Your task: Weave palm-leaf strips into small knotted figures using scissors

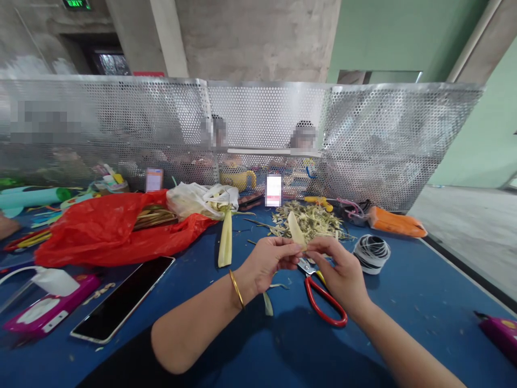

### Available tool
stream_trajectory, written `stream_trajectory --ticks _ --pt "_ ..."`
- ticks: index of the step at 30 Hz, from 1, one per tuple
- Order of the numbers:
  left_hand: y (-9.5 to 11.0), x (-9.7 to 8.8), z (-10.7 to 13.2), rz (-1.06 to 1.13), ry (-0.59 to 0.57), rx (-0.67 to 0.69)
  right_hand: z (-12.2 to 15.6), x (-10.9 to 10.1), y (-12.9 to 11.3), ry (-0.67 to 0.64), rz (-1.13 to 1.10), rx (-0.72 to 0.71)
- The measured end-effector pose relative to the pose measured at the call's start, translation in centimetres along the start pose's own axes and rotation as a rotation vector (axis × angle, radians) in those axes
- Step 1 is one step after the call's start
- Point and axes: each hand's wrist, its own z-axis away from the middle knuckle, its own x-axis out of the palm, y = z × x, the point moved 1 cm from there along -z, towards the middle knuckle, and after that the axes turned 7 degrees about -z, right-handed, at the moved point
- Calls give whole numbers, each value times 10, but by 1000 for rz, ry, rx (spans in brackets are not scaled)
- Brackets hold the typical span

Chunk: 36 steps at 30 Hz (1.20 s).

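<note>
A pale yellow-green strip of dried husk [297,230] stands up between my hands, its lower end pinched in the fingertips. My left hand [277,258], with a gold bangle at the wrist, grips that end from the left. From the right, my right hand [339,269] closes its thumb and fingers on the same end. Beneath my right hand lie red-handled scissors [326,304], their blades partly hidden. Just behind my hands is a heap of shredded husk pieces [319,222]. A longer husk strip [225,242] lies to the left, and a small scrap [268,304] is below my left hand.
A white and black spool of cord [372,253] and an orange packet [398,222] sit at right. At left are a red plastic bag [100,231], a phone [125,299] and a purple power strip [52,304]. A perforated metal screen [266,116] closes the table's back.
</note>
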Motion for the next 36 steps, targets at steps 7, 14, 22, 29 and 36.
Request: stream_trajectory --ticks 7,14,22,29,36 --pt "2 1 3 49 -73 -94 2 -4 -2 -36 347 -311" --pt "2 0 3 46 -80 -139 2 -5 0 -37 398 -393" --pt "-3 5 2 -30 20 11 1 -1 -1 22 221 -126" --pt "-3 9 1 -222 151 143 3 6 8 54 31 197" --pt "-4 9 2 -282 123 162 1 5 5 136 14 239"
